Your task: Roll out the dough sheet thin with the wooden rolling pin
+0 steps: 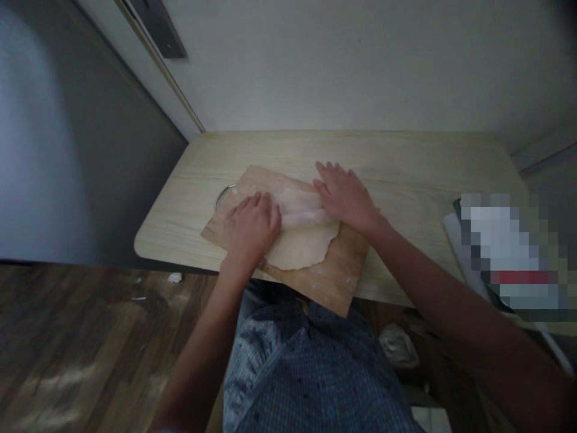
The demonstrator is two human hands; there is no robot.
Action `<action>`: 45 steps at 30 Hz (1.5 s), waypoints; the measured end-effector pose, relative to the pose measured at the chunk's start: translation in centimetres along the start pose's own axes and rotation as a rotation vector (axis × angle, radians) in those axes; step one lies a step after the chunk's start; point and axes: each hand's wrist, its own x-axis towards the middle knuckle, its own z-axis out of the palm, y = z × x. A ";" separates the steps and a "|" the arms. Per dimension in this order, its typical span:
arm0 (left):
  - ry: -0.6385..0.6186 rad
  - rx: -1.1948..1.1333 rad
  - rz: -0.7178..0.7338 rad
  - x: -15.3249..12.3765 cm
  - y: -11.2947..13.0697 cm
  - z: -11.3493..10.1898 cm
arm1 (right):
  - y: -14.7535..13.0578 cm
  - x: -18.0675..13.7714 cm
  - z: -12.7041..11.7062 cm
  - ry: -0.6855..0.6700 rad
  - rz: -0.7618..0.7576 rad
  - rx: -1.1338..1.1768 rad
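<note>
A thin sheet of pale dough (302,248) with an uneven edge lies on a wooden cutting board (331,282). Across the dough runs a whitish rolling pin (303,220), its ends hidden beneath my hands. Over its left end rests my left hand (253,224), palm down with fingers pointing forward. My right hand (345,195) lies over the right end, its fingers stretched out beyond the pin toward the wall. Neither hand appears wrapped around the pin. White traces, like flour, mark the board.
The board sits at an angle on a light wood table (419,180), one corner jutting past the front edge. A metal ring handle (222,195) shows at its left. Right, a blurred-out item (514,252) lies on the table. A wall (342,72) stands behind.
</note>
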 end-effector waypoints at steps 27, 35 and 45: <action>-0.098 -0.002 0.017 2.5 -0.6 0.5 | -0.1 1.0 -0.4 -0.183 0.053 0.025; 0.064 -0.016 0.029 -4.1 0.8 0.5 | -1.6 -5.0 -1.0 -0.040 -0.021 -0.076; 0.050 -0.063 0.010 2.0 -0.1 1.3 | -0.3 1.0 0.0 -0.120 0.026 0.009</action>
